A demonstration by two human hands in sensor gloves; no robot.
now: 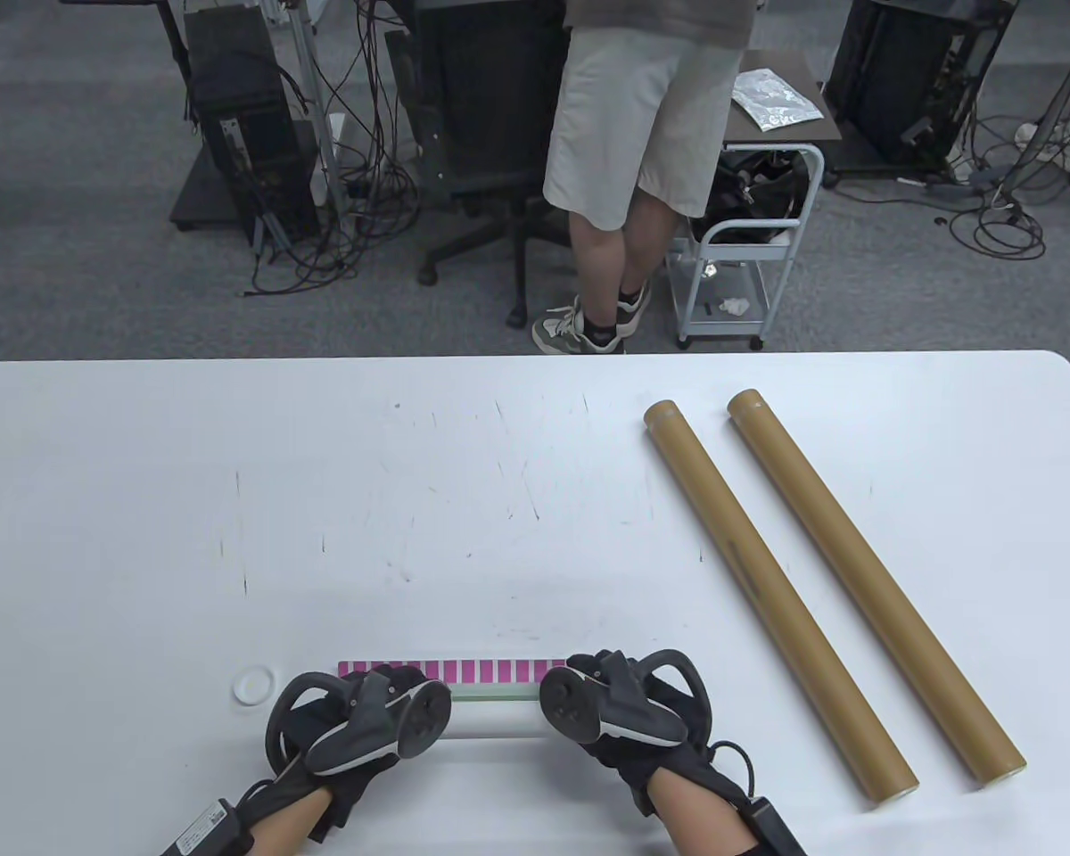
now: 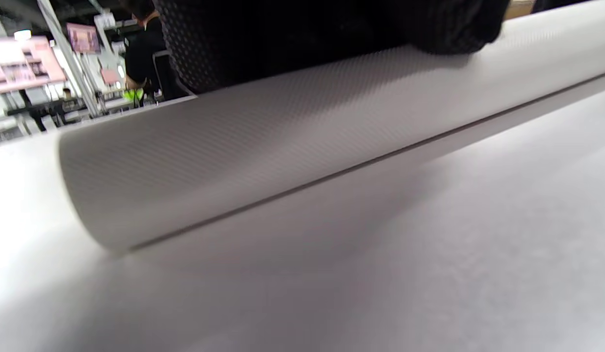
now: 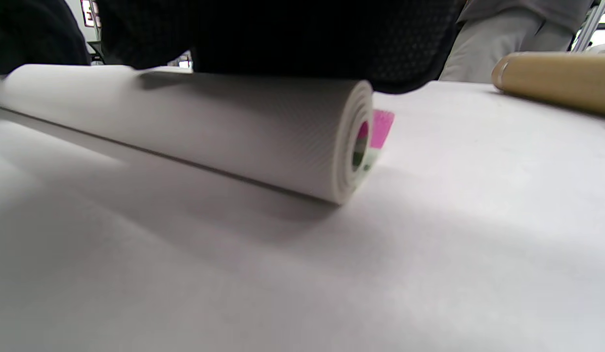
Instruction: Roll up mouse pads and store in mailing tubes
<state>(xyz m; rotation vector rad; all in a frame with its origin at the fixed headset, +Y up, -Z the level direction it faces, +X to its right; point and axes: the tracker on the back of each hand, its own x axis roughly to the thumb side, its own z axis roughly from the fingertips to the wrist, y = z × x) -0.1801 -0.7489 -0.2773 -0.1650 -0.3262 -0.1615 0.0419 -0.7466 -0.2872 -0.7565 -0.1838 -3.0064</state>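
Scuffed white surface (image 1: pixel 410 499) carries a mouse pad (image 3: pixel 209 132), textured grey and mostly rolled, near its front edge. Left hand (image 1: pixel 357 722) and right hand (image 1: pixel 615 704) press on it, finger curl hidden. Two smooth cardboard tubes (image 1: pixel 767 580) lie well apart to the right.

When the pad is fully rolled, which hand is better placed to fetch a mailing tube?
The right hand, probably. Both mailing tubes lie on the table's right side, closer to it, while the left hand rests on the far end of the rolled mouse pad and could keep the roll from opening.
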